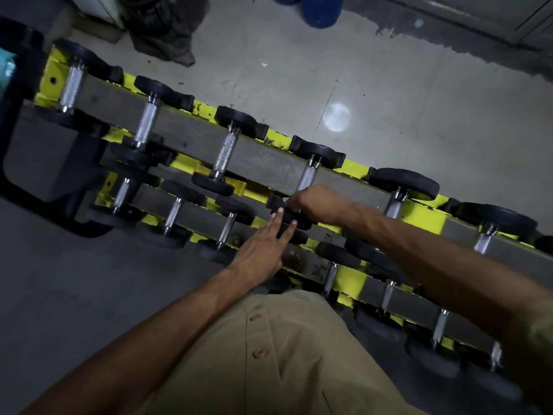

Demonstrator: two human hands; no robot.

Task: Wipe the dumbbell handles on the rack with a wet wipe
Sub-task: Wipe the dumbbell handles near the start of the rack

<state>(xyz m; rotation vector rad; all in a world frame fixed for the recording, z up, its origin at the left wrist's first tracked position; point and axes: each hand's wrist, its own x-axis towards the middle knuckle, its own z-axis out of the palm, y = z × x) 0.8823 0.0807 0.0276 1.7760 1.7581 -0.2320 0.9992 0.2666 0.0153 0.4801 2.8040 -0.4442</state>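
A yellow rack (422,215) runs diagonally across the view and carries several dumbbells with black heads and knurled silver handles on two tiers. My right hand (318,202) is curled around the lower end of one upper-tier dumbbell handle (308,176). A small white scrap of wet wipe (286,200) peeks out at its fingertips; the rest of the wipe is hidden. My left hand (263,248) lies flat with its fingers straight and apart, the fingertips touching the black head (276,203) of that same dumbbell. It holds nothing.
Grey concrete floor (389,100) lies beyond the rack, with a bright light spot on it. A dark crumpled cloth (167,34) and a blue container (321,10) sit at the far side. My beige buttoned shirt (284,354) fills the bottom centre.
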